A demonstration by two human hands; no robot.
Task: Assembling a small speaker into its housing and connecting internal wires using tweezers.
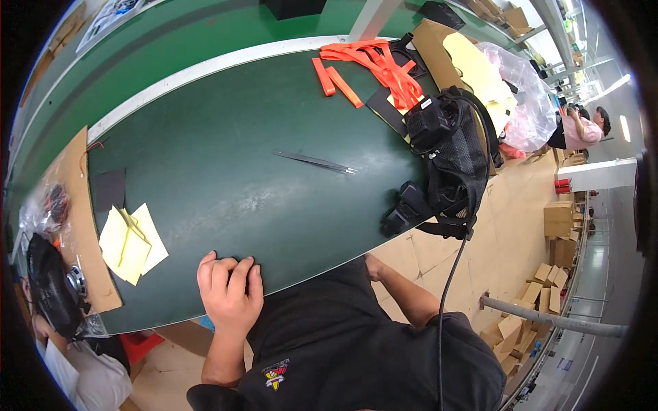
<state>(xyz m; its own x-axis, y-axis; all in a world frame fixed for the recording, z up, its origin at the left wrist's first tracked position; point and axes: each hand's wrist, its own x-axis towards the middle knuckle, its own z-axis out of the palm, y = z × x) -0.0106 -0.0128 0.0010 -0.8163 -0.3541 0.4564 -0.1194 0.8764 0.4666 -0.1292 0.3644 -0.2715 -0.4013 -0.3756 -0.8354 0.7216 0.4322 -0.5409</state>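
Observation:
My left hand (pixel 231 291) rests on the near edge of the dark green table (pixel 226 164), fingers slightly bent and a little apart, holding nothing. To its left lie yellow paper pieces (pixel 130 243) and a black sheet (pixel 110 190). Metal tweezers (pixel 315 162) lie alone farther up the middle. My right hand (pixel 373 267) is low by my hip, just beyond the table edge; its fingers are mostly hidden. Nearest to it on the table is a black mesh harness (pixel 456 161) with black boxy units (pixel 408 207) attached, partly hanging over the edge.
Orange straps (pixel 373 65) lie at the far right, beside a cardboard box (pixel 439 51) with yellow sheets (pixel 480 75) and a clear plastic bag (pixel 528 96). A cardboard strip (pixel 86 233) borders the left end. Another person (pixel 92 377) sits at lower left. A black cable (pixel 445 294) hangs down.

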